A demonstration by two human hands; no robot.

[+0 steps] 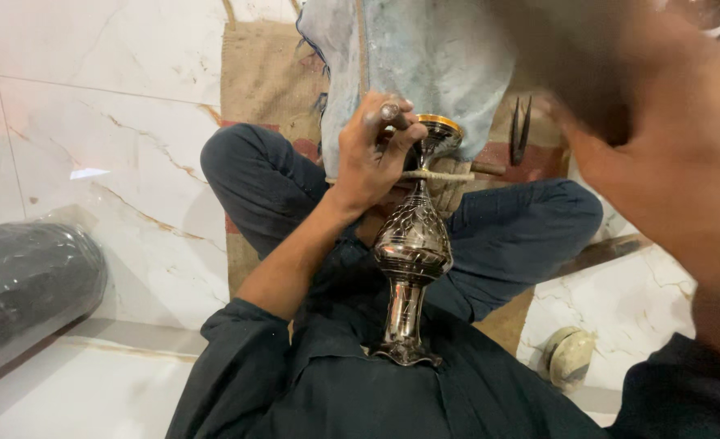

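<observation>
Your right hand (685, 154) rises close to the camera, blurred and cut off by the frame's top and right edges, so you cannot tell whether it is open or closed, or whether it holds anything. Your left hand (372, 154) is closed around a short dark metal punch (394, 115), its tip hidden behind your fingers. The punch sits just beside the gold-rimmed mouth of the dark engraved metal vase (413, 244), which lies lengthwise along your lap, foot toward your belly, its neck bound by pale cord (445, 175) to a wooden peg (488, 169). Beyond it lie a grey-blue cloth (425, 57) and brown burlap mat (262, 73); dark pliers (520, 128) rest there, partly hidden. At left, a black roll in clear plastic wrap (27, 280) lies on the marble floor (92, 146), its end cut off.
</observation>
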